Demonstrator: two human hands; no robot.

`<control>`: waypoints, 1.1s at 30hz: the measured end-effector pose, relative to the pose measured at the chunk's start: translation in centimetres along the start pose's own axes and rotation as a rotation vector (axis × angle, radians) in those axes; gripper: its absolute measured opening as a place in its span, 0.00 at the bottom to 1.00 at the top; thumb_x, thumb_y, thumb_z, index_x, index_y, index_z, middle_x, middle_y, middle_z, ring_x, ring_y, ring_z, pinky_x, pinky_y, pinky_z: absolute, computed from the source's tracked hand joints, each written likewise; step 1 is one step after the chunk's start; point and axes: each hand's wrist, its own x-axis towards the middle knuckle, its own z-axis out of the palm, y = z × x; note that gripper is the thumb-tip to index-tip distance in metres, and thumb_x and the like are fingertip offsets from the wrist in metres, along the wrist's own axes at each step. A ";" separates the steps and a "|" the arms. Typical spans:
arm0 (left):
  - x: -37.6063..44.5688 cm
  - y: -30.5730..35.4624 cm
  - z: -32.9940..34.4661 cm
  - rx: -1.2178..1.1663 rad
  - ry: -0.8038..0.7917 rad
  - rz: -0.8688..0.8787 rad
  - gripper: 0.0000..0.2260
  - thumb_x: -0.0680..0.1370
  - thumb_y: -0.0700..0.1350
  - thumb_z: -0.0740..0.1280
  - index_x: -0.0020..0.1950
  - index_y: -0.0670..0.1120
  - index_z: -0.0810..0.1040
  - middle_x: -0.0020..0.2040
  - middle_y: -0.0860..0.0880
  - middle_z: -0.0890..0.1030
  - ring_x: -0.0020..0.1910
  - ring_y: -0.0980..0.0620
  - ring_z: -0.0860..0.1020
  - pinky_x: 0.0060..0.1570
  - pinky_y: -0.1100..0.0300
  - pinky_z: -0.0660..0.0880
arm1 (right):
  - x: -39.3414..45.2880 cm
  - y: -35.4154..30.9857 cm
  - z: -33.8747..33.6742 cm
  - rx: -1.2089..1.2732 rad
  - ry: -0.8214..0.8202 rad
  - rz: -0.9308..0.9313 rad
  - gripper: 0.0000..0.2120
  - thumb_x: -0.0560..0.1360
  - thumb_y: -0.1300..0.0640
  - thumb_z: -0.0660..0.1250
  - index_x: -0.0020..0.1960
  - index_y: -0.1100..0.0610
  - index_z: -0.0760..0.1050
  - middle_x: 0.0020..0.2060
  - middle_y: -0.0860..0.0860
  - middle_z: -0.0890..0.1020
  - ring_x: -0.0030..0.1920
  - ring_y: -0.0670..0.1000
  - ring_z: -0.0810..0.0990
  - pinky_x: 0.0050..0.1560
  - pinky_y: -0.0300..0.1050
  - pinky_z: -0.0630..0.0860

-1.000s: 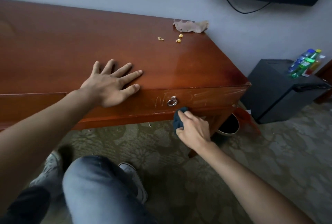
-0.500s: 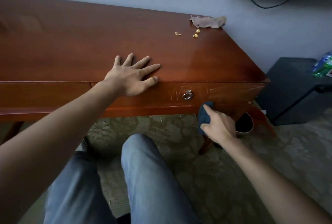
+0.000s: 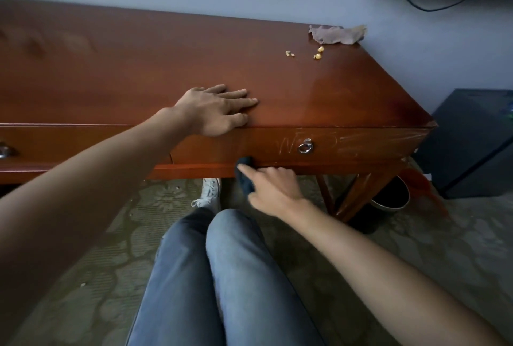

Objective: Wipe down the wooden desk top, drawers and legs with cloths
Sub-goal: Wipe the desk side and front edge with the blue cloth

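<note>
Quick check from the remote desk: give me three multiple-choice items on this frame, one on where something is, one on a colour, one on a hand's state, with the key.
1. Where does the brownish cloth lie?
A. far right corner of the desk top
B. on the carpet
C. in a drawer

2. What colour is the cloth in the right hand?
A. white
B. dark blue
C. yellow

3. How is the left hand?
A. fisted
B. gripping the ring pull
C. flat on the desk top

Key: A, it sits by the wall; B, the dark blue cloth shows under the fingers; C, fingers lie straight.

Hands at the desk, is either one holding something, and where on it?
The right hand grips a dark cloth, bunched at its lower end. The left hand rests flat on the desk top.
</note>
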 end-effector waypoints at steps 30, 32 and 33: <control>-0.1 -0.8 1.7 -0.021 0.068 0.018 0.26 0.81 0.71 0.42 0.80 0.73 0.45 0.83 0.64 0.45 0.84 0.50 0.43 0.79 0.36 0.41 | -2.0 4.9 3.3 0.355 0.479 0.325 0.21 0.78 0.50 0.71 0.68 0.57 0.79 0.57 0.55 0.84 0.52 0.59 0.84 0.48 0.50 0.81; -0.1 -0.7 1.7 -0.029 0.073 0.016 0.26 0.82 0.71 0.43 0.80 0.73 0.45 0.83 0.64 0.45 0.84 0.50 0.43 0.79 0.36 0.41 | -1.5 4.8 2.4 0.320 0.631 0.289 0.20 0.77 0.46 0.69 0.65 0.55 0.80 0.52 0.53 0.86 0.47 0.58 0.86 0.43 0.50 0.82; -0.1 -0.7 1.6 -0.030 0.074 0.017 0.26 0.82 0.70 0.43 0.80 0.73 0.45 0.83 0.64 0.46 0.84 0.50 0.43 0.79 0.37 0.41 | -1.0 4.4 1.7 0.315 0.689 0.282 0.20 0.77 0.46 0.70 0.65 0.55 0.79 0.49 0.53 0.86 0.45 0.58 0.86 0.41 0.49 0.81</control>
